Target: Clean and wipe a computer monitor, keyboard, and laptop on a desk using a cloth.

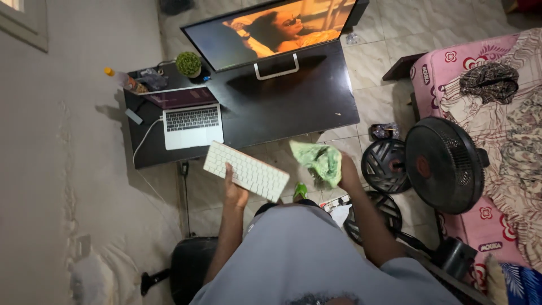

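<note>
Seen from above: the left hand (234, 189) grips a white keyboard (246, 171), lifted clear of the black bench (293, 107). The right hand (345, 172) clutches a crumpled green cloth (319, 161) just beside it, not touching. Wiping looks not yet begun. A laptop (191, 120) and monitor (271, 28) sit on the bench.

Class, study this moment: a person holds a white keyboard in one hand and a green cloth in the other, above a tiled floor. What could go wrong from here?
1. The left hand grips the white keyboard by one edge only, off the black desk; it might slip onto the tiled floor.
2. The green cloth in the right hand hangs near the black fan; it could possibly snag.
</note>
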